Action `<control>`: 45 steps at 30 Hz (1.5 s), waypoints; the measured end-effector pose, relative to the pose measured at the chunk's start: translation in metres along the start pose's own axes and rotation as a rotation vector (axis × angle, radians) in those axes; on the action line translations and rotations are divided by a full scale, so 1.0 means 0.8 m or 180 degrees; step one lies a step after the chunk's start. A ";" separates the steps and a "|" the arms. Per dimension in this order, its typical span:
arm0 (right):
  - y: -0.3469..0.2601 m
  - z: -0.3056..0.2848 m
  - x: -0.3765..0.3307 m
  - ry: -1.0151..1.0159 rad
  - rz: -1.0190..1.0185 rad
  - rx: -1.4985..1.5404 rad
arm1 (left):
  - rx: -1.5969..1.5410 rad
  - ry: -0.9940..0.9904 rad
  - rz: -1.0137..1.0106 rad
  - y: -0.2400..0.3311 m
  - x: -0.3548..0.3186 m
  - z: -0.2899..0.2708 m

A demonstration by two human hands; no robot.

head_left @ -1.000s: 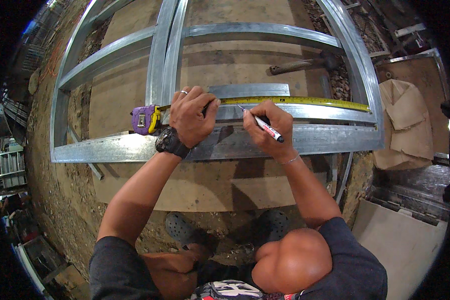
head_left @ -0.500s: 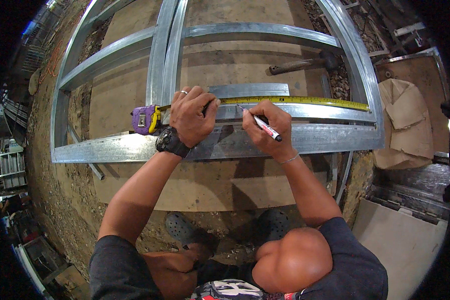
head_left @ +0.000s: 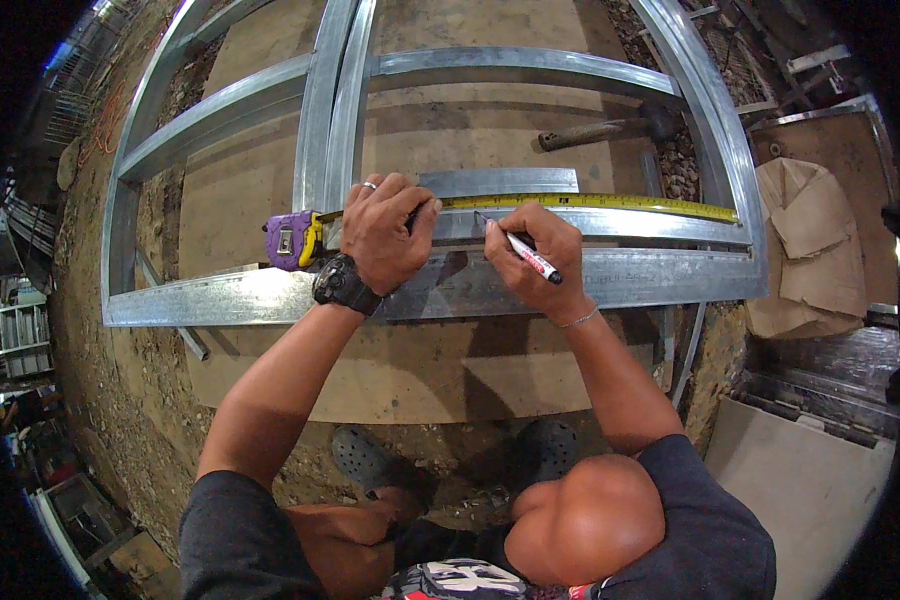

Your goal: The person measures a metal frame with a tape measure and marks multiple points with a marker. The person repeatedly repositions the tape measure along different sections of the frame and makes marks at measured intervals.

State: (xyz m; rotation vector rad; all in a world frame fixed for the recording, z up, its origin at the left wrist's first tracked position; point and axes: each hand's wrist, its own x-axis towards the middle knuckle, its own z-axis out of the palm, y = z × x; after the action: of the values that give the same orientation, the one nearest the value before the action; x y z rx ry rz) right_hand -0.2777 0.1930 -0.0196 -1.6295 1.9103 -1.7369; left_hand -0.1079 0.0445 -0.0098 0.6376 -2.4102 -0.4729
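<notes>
A purple and yellow tape measure (head_left: 288, 241) rests at the left on the metal frame, its yellow blade (head_left: 610, 202) drawn out to the right along a shiny steel bar (head_left: 630, 224). My left hand (head_left: 386, 228) is closed over the blade beside the case, thumb and fingers pinching it against the bar. My right hand (head_left: 538, 250) grips a white marker (head_left: 534, 258) with a black end, its tip on the bar just below the blade. Nearest to me runs a wide galvanized bar (head_left: 530, 285) of the frame.
Inside the frame a hammer (head_left: 605, 130) lies on a brown board (head_left: 450, 130), and a short flat metal strip (head_left: 500, 181) sits just beyond the blade. Crumpled brown paper (head_left: 808, 245) is at the right. Stony ground (head_left: 120, 400) surrounds the board. My feet in grey clogs (head_left: 362, 452) are below.
Hardly anything differs: the marker tip has shifted very slightly at the bar beside the blade. My left hand and the tape measure stay in place.
</notes>
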 end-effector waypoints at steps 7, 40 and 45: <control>0.001 0.000 0.000 0.0005 -0.0025 -0.0022 | -0.0005 -0.0010 -0.0005 0.000 0.000 0.000; 0.019 0.002 0.007 0.0083 -0.0104 -0.1600 | 0.0492 -0.0860 -0.0110 -0.031 0.002 -0.064; 0.018 0.005 0.008 0.0079 -0.0068 -0.1711 | 0.0601 -0.0413 0.0118 -0.041 -0.019 -0.067</control>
State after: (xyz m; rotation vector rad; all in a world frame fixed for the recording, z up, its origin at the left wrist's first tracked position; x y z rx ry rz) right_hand -0.2865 0.1829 -0.0285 -1.7804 2.5360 -1.3181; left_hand -0.0531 0.0160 0.0087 0.6593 -2.6067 -0.2806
